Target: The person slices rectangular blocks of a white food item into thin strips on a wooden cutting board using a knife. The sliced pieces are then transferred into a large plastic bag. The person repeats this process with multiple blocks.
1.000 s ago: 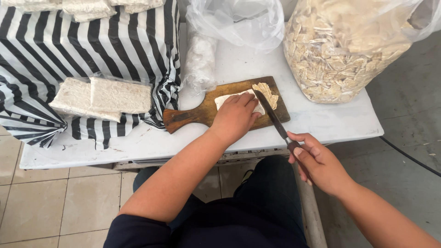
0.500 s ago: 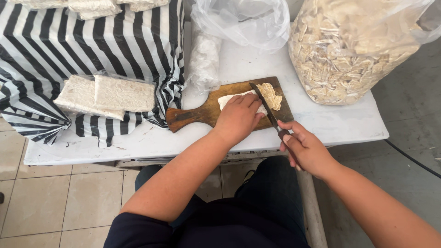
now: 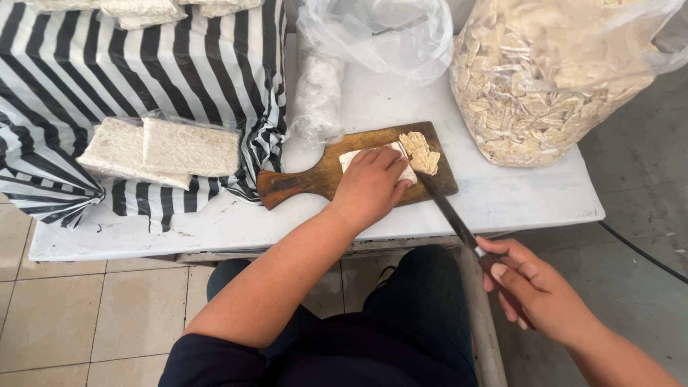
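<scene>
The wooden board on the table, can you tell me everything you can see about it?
The wooden cutting board is brown, flat and paddle-shaped, with a darker handle pointing left. It lies flat on the white table, near the front edge, beside a striped cloth. On it sits a pale block, pressed down by the left hand, and a small heap of cut slices at its right end. The dark knife, held by the right hand, has its blade tip over the board's right edge.
</scene>
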